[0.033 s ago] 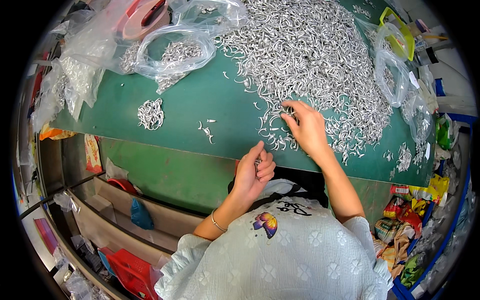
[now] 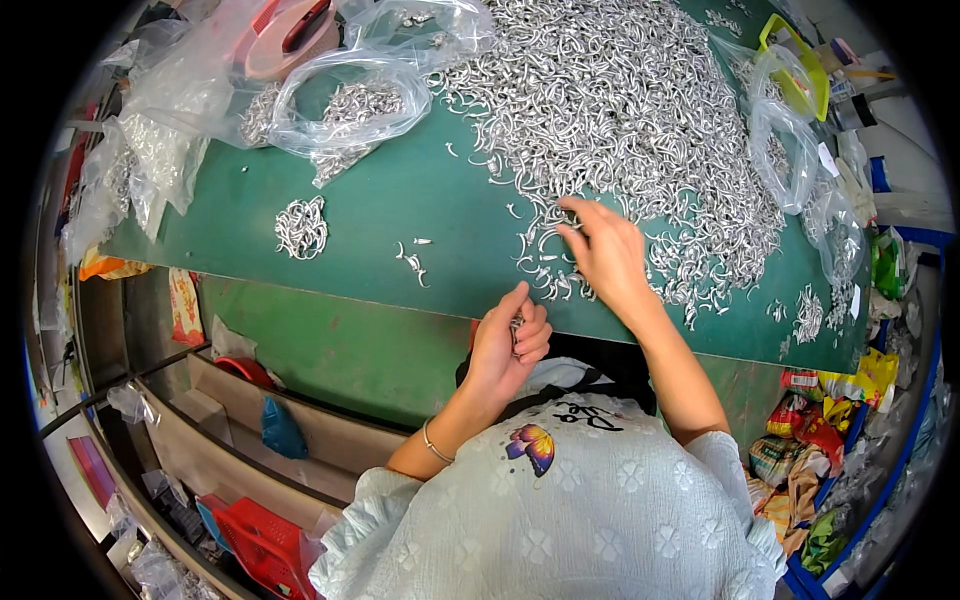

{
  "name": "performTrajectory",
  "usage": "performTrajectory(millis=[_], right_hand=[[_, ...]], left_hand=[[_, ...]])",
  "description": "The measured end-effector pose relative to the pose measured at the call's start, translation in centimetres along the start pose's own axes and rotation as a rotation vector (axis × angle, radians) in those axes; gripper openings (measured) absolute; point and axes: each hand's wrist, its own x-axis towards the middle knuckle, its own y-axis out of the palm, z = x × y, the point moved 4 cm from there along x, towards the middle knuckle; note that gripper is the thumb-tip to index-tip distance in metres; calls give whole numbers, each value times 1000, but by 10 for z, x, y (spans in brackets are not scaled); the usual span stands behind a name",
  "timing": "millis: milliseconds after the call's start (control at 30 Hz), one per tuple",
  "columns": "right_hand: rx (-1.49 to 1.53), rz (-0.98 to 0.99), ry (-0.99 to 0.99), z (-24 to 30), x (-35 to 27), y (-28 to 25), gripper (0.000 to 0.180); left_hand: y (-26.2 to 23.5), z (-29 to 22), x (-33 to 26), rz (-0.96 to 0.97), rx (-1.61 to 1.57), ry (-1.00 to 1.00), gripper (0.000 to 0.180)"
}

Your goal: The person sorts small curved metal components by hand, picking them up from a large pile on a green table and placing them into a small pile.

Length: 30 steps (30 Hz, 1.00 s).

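Note:
A broad heap of small curved silver metal pieces (image 2: 620, 110) spreads over the green table (image 2: 370, 215). My right hand (image 2: 612, 260) is over the heap's near edge, thumb and forefinger apart, with pieces lying beneath the fingertips. No piece shows clearly between those fingers. At the table's front edge, my left hand (image 2: 508, 345) is closed around several of the same curved metal pieces (image 2: 516, 326), mostly hidden by the fingers. Loose pieces (image 2: 555, 283) lie scattered between the two hands.
Left of my hands are a small pile of pieces (image 2: 301, 228) and a few strays (image 2: 412, 265). Clear plastic bags of pieces (image 2: 350, 105) stand far left, near a pink basin (image 2: 285, 45). A yellow-green basket (image 2: 797, 65) and another bag (image 2: 785, 150) are far right.
My right hand has shifted slightly left and away from me over the heap's edge. My left hand stays in place, still closed.

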Motion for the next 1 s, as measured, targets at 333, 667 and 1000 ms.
performTrajectory(millis=[333,667,1000], right_hand=[[242,302,381,-23,-18,-21,13],[-48,195,156,-13,-15,-7,18],[135,196,432,-42,-25,-39,12]], left_hand=[[-1,0,-1,-11,2,14,33],[2,1,-1,-9,4,1,33],[2,0,1,-17,14,23,34]])
